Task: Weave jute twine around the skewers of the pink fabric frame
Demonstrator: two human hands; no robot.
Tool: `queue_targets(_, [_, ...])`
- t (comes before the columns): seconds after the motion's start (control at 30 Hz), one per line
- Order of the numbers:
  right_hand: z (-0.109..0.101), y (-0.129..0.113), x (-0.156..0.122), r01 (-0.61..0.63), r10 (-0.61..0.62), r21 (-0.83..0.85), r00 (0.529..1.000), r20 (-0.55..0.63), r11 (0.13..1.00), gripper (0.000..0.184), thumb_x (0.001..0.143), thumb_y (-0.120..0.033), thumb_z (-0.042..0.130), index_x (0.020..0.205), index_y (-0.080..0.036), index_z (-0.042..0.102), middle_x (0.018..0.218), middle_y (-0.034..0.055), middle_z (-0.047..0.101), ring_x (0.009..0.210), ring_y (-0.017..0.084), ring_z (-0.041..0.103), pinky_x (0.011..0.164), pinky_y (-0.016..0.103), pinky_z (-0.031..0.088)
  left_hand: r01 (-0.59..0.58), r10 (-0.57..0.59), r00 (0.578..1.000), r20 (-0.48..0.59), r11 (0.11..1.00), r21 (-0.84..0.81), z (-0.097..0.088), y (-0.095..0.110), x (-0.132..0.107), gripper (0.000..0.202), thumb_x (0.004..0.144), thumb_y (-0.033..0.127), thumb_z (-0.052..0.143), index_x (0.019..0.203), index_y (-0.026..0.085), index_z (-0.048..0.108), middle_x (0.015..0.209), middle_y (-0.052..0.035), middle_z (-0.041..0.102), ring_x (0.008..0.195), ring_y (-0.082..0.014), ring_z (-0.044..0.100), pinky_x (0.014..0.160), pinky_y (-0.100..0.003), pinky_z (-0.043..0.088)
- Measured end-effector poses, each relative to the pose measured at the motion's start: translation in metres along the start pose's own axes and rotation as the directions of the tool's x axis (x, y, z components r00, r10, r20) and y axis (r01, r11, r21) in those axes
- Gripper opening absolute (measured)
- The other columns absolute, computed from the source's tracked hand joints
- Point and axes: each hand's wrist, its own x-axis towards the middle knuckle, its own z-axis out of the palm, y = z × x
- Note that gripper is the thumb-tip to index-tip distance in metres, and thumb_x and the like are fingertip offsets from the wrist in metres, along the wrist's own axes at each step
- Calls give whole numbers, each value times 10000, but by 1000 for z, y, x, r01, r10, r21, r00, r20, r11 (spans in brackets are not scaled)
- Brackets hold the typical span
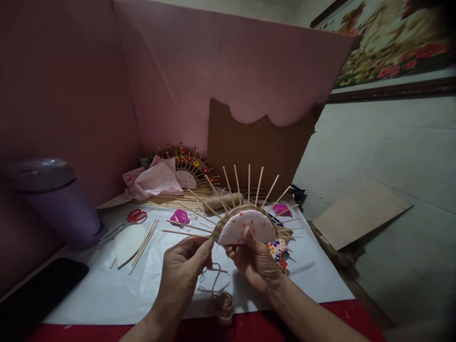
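Observation:
A half-circle panel (242,227), covered in pale pink fabric with small reddish prints, is held up over the table. Thin wooden sticks (249,183) fan outward from its curved edge, where jute twine runs along the rim. My right hand (258,266) grips the panel by its straight lower edge, thumb on the front face. At the left corner, the fingers of my left hand (185,266) are pinched together on the twine; their tips are partly hidden. From beneath them a strand hangs to a small ball of jute twine (224,304) near the table's front.
Red-handled scissors (137,216), a white leaf-shaped piece (130,244) and loose sticks (144,247) lie left. A purple tumbler (59,204) and black phone (46,297) stand beyond. Behind are a twine roll (224,202), pink fabric (156,178), a decorated fan (185,159) and cardboard (256,147).

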Motion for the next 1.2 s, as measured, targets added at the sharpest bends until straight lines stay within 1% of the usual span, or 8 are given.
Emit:
queue_targets(0.23, [-2, 2, 0, 98, -97, -96, 995, 19, 990, 332, 610, -395, 818, 808, -162, 688, 717, 27, 683, 605, 126, 576, 574, 247, 479, 43, -44, 998, -41, 999, -32, -2, -1, 1, 254, 629, 367, 745, 588, 130, 663, 431, 13, 504, 407, -63, 360, 402, -198, 269])
queue_targets(0.37, [-5, 2, 2, 157, -150, -178, 987, 52, 971, 308, 629, -417, 801, 791, -179, 693, 727, 38, 685, 644, 158, 590, 594, 288, 478, 129, -132, 990, -56, 990, -49, -3, -3, 3, 259, 598, 361, 755, 618, 121, 662, 417, 16, 504, 393, -56, 347, 390, -189, 234])
queue_targets(0.63, [-5, 3, 1, 174, -167, -248, 985, 48, 953, 299, 638, -411, 798, 747, -146, 712, 699, 44, 676, 637, 138, 582, 629, 267, 482, 265, -267, 964, 16, 946, -185, -6, -5, 7, 236, 586, 309, 754, 603, 133, 599, 386, 43, 460, 348, -30, 282, 369, -176, 142])
queue_targets(0.77, [-4, 3, 1, 168, -164, -223, 986, 36, 960, 337, 653, -428, 784, 784, -127, 705, 696, 48, 670, 632, 133, 576, 611, 254, 482, 174, -165, 984, 74, 974, -144, -5, -1, 7, 243, 658, 335, 709, 624, 113, 616, 439, 7, 535, 334, -23, 308, 370, -181, 182])
queue_targets(0.83, [-3, 2, 2, 147, -149, -176, 989, 6, 973, 317, 638, -396, 802, 788, -137, 697, 716, 44, 676, 636, 132, 584, 598, 247, 484, 150, -137, 985, 104, 981, -126, -5, 1, 7, 239, 687, 341, 675, 665, 107, 631, 518, -39, 612, 338, -39, 381, 374, -186, 192])
queue_targets(1.0, [-3, 1, 4, 115, -119, -137, 993, -21, 984, 357, 613, -401, 816, 808, -132, 685, 727, 39, 670, 636, 126, 590, 612, 241, 491, 209, -196, 975, 100, 969, -133, -7, 5, 6, 202, 686, 291, 619, 787, 117, 634, 758, -140, 717, 529, -145, 610, 386, -176, 173])
queue_targets(1.1, [-4, 2, 4, 103, -107, -140, 994, -23, 985, 377, 625, -420, 804, 817, -117, 687, 723, 48, 669, 641, 129, 587, 621, 240, 491, 212, -204, 974, 99, 974, -76, -9, 5, 7, 206, 703, 288, 623, 824, 122, 646, 791, -136, 724, 620, -154, 635, 409, -166, 190])
queue_targets(1.2, [-7, 3, 5, 97, -98, -132, 995, -4, 986, 378, 645, -423, 790, 824, -104, 697, 728, 61, 672, 645, 132, 585, 620, 239, 491, 189, -185, 976, 116, 981, -30, -10, 4, 7, 216, 726, 330, 644, 825, 140, 668, 771, -108, 726, 581, -114, 584, 419, -169, 186])
